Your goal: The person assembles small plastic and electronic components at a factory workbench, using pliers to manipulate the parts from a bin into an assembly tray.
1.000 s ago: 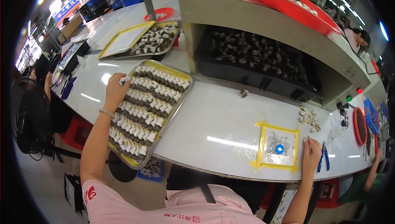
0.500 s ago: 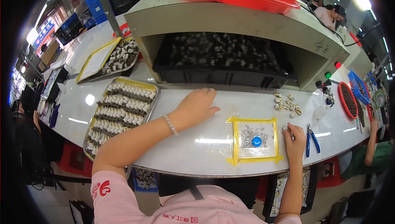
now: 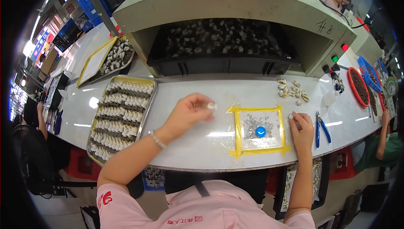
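Observation:
My left hand (image 3: 188, 114) is lifted over the bench left of the taped square, its finger and thumb pinching a small white cap-like part (image 3: 211, 106), slightly blurred. Right of the square, my right hand (image 3: 302, 129) rests near the bench top with a small pale part (image 3: 291, 116) at its fingertips; its exact kind is too small to tell. Between the hands lies a clear sheet (image 3: 269, 141) framed in yellow tape, with grey smudges and a round blue cap (image 3: 261, 131) on it. Blue-handled pliers (image 3: 322, 130) lie just beyond my right hand.
A grey cabinet (image 3: 219, 8) holds a black bin (image 3: 223, 66) of small white-and-dark parts. At left stands a metal tray (image 3: 152, 98) with rows of white parts. Loose yellowish parts (image 3: 294, 91), a white bottle (image 3: 330, 98) and a red basket (image 3: 350, 74) sit at right.
My left hand has come back from in front of the black bin toward me, now showing a small white part in its fingers. My right hand stays beside the taped square.

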`<action>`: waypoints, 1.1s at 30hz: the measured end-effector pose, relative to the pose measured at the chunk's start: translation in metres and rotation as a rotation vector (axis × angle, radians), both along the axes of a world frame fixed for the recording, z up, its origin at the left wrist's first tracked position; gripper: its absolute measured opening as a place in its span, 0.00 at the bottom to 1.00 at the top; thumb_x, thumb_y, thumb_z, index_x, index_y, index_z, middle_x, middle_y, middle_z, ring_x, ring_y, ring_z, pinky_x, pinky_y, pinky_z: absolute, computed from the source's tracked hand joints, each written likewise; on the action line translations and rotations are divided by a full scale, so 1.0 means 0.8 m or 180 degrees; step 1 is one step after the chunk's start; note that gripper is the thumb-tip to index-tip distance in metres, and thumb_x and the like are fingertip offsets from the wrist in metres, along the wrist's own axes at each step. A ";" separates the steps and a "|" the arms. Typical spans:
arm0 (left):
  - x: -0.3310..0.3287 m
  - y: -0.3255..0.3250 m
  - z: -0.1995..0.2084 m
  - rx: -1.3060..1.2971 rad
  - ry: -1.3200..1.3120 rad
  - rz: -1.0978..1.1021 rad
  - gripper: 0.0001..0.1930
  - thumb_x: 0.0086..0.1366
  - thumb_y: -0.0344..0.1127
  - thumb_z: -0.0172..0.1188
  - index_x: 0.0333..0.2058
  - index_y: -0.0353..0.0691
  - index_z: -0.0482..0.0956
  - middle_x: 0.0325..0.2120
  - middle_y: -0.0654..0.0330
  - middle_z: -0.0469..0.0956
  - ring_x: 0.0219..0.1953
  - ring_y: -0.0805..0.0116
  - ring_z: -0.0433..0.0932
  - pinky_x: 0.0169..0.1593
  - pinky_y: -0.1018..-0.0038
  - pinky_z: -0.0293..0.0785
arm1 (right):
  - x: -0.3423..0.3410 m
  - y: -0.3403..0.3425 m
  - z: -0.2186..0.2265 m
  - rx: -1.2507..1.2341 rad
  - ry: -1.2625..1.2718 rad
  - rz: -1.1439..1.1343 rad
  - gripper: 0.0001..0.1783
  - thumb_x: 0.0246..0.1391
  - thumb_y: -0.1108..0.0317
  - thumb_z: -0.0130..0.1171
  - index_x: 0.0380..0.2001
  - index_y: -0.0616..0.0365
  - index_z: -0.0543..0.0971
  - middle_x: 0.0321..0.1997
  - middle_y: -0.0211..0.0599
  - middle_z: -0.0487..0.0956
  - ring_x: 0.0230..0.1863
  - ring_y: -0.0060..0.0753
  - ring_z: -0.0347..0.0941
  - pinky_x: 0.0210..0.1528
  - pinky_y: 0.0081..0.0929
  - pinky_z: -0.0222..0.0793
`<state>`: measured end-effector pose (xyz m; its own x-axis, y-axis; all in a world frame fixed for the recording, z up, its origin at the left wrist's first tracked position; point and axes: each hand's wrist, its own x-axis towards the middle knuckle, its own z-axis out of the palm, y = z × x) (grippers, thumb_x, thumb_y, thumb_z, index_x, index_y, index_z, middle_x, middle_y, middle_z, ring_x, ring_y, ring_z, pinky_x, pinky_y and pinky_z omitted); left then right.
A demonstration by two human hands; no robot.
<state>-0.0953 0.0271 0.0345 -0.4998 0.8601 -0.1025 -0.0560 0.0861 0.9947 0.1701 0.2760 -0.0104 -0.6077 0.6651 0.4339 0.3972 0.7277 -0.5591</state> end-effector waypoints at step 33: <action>0.116 -0.061 -0.041 0.0940 -0.2122 0.0346 0.09 0.64 0.26 0.50 0.43 0.34 0.70 0.38 0.55 0.76 0.39 0.66 0.77 0.45 0.70 0.75 | -0.051 -0.070 0.062 0.0766 -0.0953 0.1662 0.09 0.41 0.75 0.62 0.30 0.59 0.81 0.29 0.36 0.74 0.32 0.37 0.72 0.36 0.30 0.70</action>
<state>-0.0028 -0.0215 0.0021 -0.4962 0.8480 -0.1861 -0.6498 -0.2205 0.7274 0.1297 0.2199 0.0389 -0.9428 0.1546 0.2955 0.0706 0.9585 -0.2763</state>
